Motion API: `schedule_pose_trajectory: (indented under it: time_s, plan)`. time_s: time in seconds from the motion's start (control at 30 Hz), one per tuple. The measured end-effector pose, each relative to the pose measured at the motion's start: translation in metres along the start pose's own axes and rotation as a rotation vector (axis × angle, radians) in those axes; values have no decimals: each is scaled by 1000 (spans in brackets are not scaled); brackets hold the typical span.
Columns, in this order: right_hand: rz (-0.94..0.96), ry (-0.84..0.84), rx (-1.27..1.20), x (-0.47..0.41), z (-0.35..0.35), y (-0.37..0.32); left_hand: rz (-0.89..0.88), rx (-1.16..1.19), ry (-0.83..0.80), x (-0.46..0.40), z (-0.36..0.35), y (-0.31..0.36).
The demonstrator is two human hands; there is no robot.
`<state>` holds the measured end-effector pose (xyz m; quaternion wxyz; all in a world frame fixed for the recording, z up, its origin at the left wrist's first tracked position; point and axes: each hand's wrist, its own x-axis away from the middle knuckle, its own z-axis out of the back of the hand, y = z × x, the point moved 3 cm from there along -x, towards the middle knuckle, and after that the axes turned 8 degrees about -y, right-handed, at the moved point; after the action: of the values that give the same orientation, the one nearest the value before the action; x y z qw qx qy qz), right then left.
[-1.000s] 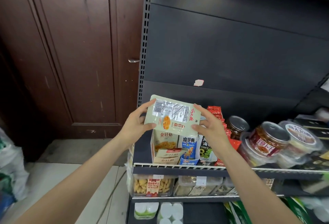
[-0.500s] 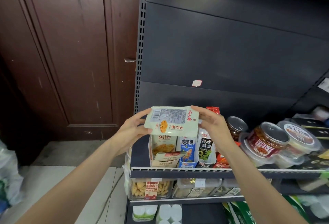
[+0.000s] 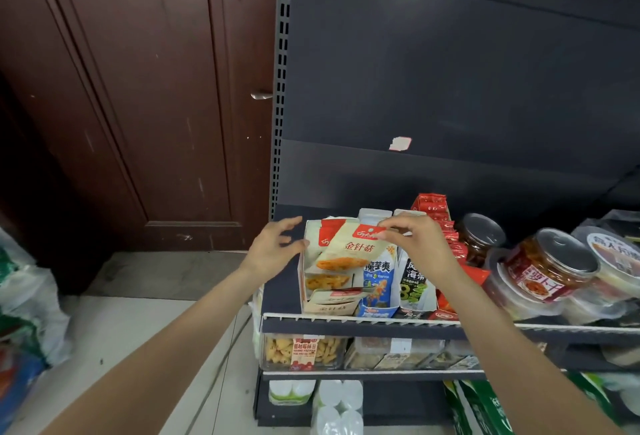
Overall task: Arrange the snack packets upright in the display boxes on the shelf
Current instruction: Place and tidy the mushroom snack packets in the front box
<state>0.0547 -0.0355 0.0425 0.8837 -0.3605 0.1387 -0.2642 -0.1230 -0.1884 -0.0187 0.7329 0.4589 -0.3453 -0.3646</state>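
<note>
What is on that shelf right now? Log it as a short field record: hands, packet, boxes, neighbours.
left hand: open, fingers spread beside the cream display box
right hand: pinches the top edge of the snack packet
snack packet: tilted, front facing out, lower end in the cream display box
adjacent boxes: blue box, then black-and-green box
further right: red packets, lidded jars
shelf: white wire rail along the front

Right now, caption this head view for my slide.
Right hand pinches a tilted snack packet over the cream display box; left hand open beside it.
</note>
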Motion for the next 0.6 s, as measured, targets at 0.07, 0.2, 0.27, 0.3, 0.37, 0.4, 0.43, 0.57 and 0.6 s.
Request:
schedule_pose_trajectory:
  time_s: [0.07,0.2,0.27,0.3,0.37,0.4,0.43,0.57,0.6]
  plan:
    - [-9,-37,54,-6,-5,4,48,28,-56,-4,-4,-3]
    - [-7,-51,135,-20,-19,9,66,61,-119,-10,-8,-8]
    - [-17,-49,202,-29,-29,10,74,82,-135,-10,-7,-8]
    - [-21,-47,243,-33,-34,10,81,84,-140,-11,-6,-8]
    - [-16,-33,320,-42,-45,11,91,95,-150,-12,-4,-8]
    - [-9,-20,350,-44,-49,10,93,103,-156,-12,-4,-8]
    - [-5,-5,377,-47,-52,9,98,107,-162,-13,-3,-8]
    - [-63,-52,445,-61,-59,11,120,96,-166,-18,-2,-9]
    - [-75,-103,430,-64,-61,13,124,92,-162,-18,-2,-10]
